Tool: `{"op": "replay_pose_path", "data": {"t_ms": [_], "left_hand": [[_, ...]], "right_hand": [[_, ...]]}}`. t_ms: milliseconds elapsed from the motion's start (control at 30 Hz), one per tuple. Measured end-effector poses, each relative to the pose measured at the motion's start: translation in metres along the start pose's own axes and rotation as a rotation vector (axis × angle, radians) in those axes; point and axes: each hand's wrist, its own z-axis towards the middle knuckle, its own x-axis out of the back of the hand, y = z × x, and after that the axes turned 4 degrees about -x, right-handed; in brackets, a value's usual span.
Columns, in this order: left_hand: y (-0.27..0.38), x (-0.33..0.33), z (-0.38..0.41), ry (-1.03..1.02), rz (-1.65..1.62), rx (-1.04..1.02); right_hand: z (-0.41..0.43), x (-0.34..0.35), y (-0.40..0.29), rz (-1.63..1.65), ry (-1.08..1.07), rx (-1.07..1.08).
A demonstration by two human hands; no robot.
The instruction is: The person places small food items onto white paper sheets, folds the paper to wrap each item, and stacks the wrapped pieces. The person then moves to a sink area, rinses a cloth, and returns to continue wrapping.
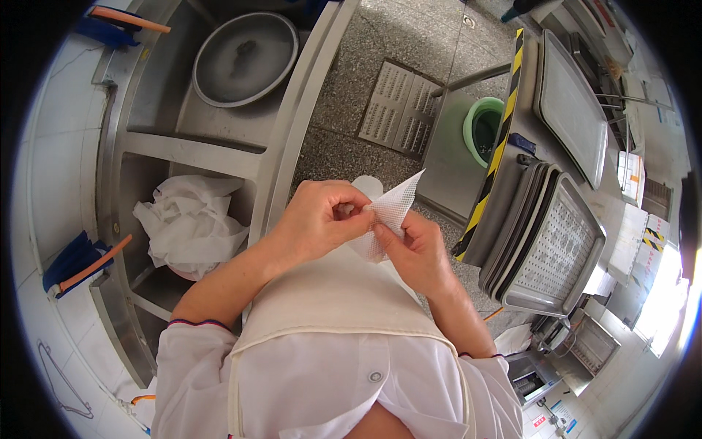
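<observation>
A small piece of white mesh (399, 200) is held in front of my apron, one corner pointing up and to the right. My left hand (329, 217) pinches its edge between thumb and fingers. From the other side my right hand (414, 247) grips the mesh, thumb on the near face and fingers partly hidden behind it. The two hands are close together over the speckled floor, near the front edge of the steel sink (299, 159). A white rounded shape shows just beyond the hands, too partly covered to name.
In the near sink basin sits a heap of wet white cloth (189, 219). A round metal pan (247, 59) stands in the far basin. To my right, a steel table with striped edging (493, 164) holds stacked trays (554, 241). A green bucket (471, 131) is below it, near a floor drain (397, 107).
</observation>
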Motion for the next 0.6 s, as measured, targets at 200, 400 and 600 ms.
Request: {"op": "replay_pose_path", "data": {"t_ms": [200, 400, 600], "left_hand": [[-0.013, 0.006, 0.002, -0.066, -0.302, 0.181], [-0.013, -0.009, 0.0, 0.161, -0.401, 0.19], [-0.026, -0.021, 0.002, 0.289, -0.24, 0.069]], "right_hand": [[-0.001, 0.0, 0.0, -0.012, -0.011, -0.049], [0.004, 0.002, 0.007, 0.144, -0.01, -0.064], [0.006, -0.003, 0.01, 0.163, 0.035, -0.091]]}}
